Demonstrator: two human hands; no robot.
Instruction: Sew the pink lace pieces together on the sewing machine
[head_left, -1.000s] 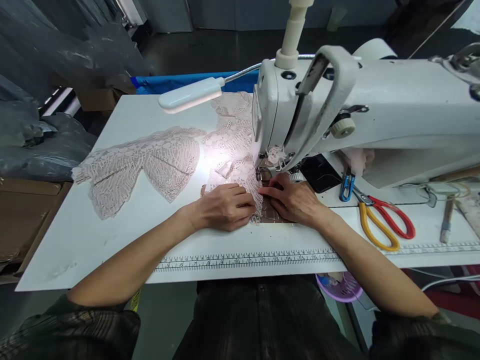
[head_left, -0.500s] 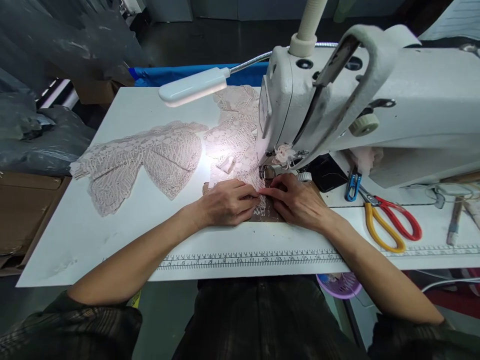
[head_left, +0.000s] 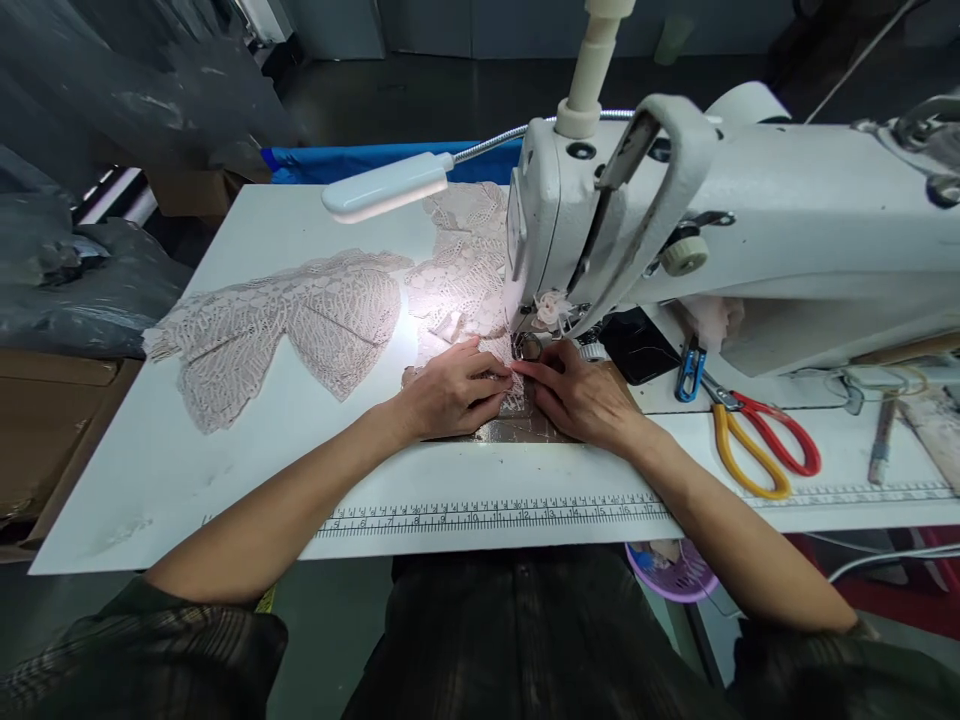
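A pale pink lace piece [head_left: 461, 275] runs under the needle end of a white sewing machine [head_left: 551, 190], with its near end on the metal plate. My left hand [head_left: 457, 390] presses on this lace just left of the presser foot [head_left: 527, 347], its fingers bent and gripping the fabric. From the other side, my right hand [head_left: 581, 400] pinches the lace edge between thumb and forefinger, right in front of the foot. The fingertips of both hands almost meet. What lies under my left palm is hidden.
A second lace piece [head_left: 289, 320] lies flat on the left of the white table [head_left: 247, 510]. A lamp [head_left: 386, 187] hangs over the lace. To the right are a black phone [head_left: 637, 345], blue thread snips [head_left: 690, 372] and red-and-yellow scissors [head_left: 757, 440]. A purple basket [head_left: 675, 580] hangs below.
The lace's near end has slid forward toward the needle, with both hands staying close to it. My view has shifted slightly, so the machine sits further left and lower.
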